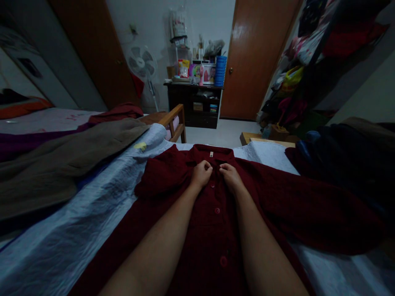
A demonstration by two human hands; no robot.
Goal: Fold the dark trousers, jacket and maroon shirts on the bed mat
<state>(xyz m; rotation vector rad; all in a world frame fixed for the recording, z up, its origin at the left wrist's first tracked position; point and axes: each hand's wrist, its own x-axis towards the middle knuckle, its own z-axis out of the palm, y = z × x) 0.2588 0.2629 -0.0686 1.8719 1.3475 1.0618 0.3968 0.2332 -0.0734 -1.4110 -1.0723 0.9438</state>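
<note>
Maroon shirt (pixel 212 230): laid face up from 12 to 6 o'clock, one sleeve (pixel 321 205) stretched towards 4 o'clock.
Handling: light, soft and limp cloth is to be expected, easily creased; little slipping is likely.
Best hold: the collar (pixel 228 153) or the front edges near the buttons (pixel 217 211), where the fabric is probably firmest.
Grip, left hand (pixel 202 172): fingertips drawn together, seemingly pinched on the front just below the collar.
Grip, right hand (pixel 231 176): likewise closed on the opposite edge, a narrow gap being left between the two.
Grey cover (pixel 105 222): spread beneath the shirt, rumpled; what is underneath cannot be told.
Room: dimly lit; a fan (pixel 140 61) is seen at 11 o'clock, a brown door (pixel 256 57) at 1, dark clothes (pixel 342 160) piled at 3.
</note>
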